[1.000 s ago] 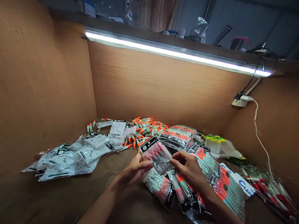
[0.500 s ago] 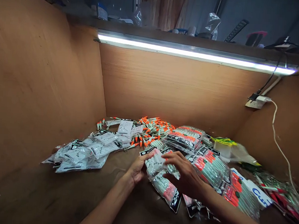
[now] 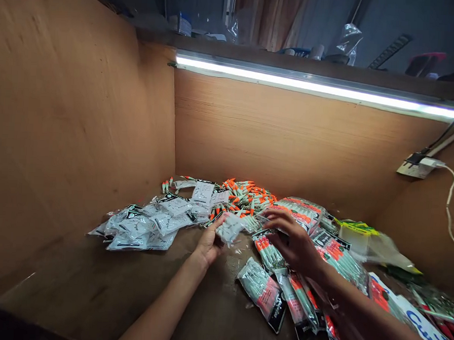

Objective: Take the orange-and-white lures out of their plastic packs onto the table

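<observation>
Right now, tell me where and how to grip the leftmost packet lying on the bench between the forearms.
Probably best by the black header of that packet, from the near left side: this near end looks flat, the body bulges with its contents, and a neighbouring packet crowds its right.

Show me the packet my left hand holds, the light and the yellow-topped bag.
Packet (image 3: 230,230), head view, middle of the plastic.
Light (image 3: 307,85), head view, middle of the tube.
Yellow-topped bag (image 3: 356,241), head view, on its clear body.
</observation>
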Tool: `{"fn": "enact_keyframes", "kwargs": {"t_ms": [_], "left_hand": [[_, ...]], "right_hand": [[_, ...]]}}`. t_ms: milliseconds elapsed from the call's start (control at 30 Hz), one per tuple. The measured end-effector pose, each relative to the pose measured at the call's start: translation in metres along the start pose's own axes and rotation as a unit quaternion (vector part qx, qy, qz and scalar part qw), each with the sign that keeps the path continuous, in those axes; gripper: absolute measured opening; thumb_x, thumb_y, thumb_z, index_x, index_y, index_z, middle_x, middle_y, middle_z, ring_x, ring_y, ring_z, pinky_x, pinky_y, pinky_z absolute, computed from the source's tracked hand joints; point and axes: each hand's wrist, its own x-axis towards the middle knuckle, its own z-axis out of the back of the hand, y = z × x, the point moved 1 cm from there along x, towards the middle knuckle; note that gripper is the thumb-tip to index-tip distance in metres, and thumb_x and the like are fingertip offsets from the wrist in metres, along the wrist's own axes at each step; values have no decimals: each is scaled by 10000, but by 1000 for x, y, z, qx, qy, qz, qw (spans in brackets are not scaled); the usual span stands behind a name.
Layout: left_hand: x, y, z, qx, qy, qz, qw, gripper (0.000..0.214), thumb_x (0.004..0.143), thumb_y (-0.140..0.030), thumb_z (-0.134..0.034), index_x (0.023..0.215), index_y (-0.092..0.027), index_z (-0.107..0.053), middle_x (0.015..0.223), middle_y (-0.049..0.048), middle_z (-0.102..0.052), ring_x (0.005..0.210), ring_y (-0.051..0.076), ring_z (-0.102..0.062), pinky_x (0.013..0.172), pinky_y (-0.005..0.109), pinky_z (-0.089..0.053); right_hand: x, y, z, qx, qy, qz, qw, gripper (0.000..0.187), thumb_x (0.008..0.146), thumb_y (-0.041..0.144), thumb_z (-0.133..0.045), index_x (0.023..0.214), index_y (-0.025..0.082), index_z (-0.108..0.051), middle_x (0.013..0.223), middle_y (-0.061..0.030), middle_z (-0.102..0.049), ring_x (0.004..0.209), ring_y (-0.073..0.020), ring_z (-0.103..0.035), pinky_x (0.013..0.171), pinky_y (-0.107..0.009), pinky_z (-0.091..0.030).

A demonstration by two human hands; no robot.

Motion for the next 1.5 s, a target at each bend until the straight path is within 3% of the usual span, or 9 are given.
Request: {"fn": "enact_keyframes", "kwargs": {"t_ms": [100,267,533,733,833,967,1067,1267,1500], "left_hand": [[-10,7,-4,144,50,-144,978,418,693,-349,-876,1022,-140,-725,883,57,-773,744,191,-712,701,285,-571],[-11,17,-3,321,113,-253,905,521,726,-460,-842,1130,-158,-711,1109,114,-748,1052,313,-694,945,388,-537],[-1,19,7,392,44,-340,854,645,876,-474,-686,1436,-239,-468,1381,139,-575,1286,271,-557,1108,424,-405],[-22,19,-3,502,102,-374,773,416,893,-354,-647,1296,-255,-619,1300,97,-644,1231,275,-583,1090,433,-418],[-26,23,-5,557,240,-338,720,390,843,-400,-709,1201,-247,-691,1192,96,-698,1141,285,-627,1041,429,-461],[-30,36,3,602,471,-271,585,919,611,-532,-884,1425,-259,-558,1446,135,-569,1352,351,-501,1142,475,-384],[-28,43,11,659,477,-249,526,1051,549,-600,-894,1476,-306,-496,1542,135,-470,1449,410,-371,1191,562,-273],[-28,39,12,707,422,-255,508,797,651,-591,-827,1364,-323,-593,1264,106,-609,1154,346,-574,991,463,-461],[-30,29,12,741,363,-278,491,922,635,-611,-817,1444,-296,-507,1196,112,-540,1126,336,-516,953,458,-474]], "right_hand": [[34,-17,-22,112,20,-141,983,523,915,538,-608,1324,213,-613,1285,-141,-664,1124,-259,-640,962,-452,-521],[80,-36,-50,254,138,-219,932,473,701,572,-780,850,126,-731,813,-45,-730,780,-194,-647,773,-335,-510],[164,-73,18,106,-358,-135,918,343,742,482,-667,716,141,-634,667,6,-583,644,-129,-472,614,-257,-360],[208,-113,16,-3,-392,-169,904,277,746,429,-639,707,154,-634,634,17,-561,621,-133,-464,592,-259,-332],[219,-116,12,21,-418,-165,893,283,773,429,-626,775,147,-643,697,-1,-605,652,-133,-494,591,-247,-365],[228,-103,-18,234,-299,-252,890,204,781,334,-678,821,155,-587,663,30,-567,613,-97,-495,570,-209,-428],[221,-87,-45,319,-184,-310,877,218,721,223,-766,827,144,-593,699,-11,-631,597,-109,-579,596,-254,-526],[154,-60,-31,237,13,-244,940,490,740,282,-817,1182,147,-655,1101,-119,-712,805,-178,-687,700,-325,-574],[27,-49,1,-35,195,-148,969,231,825,274,-717,1049,238,-762,1024,-41,-759,923,-219,-672,882,-367,-512]]}}
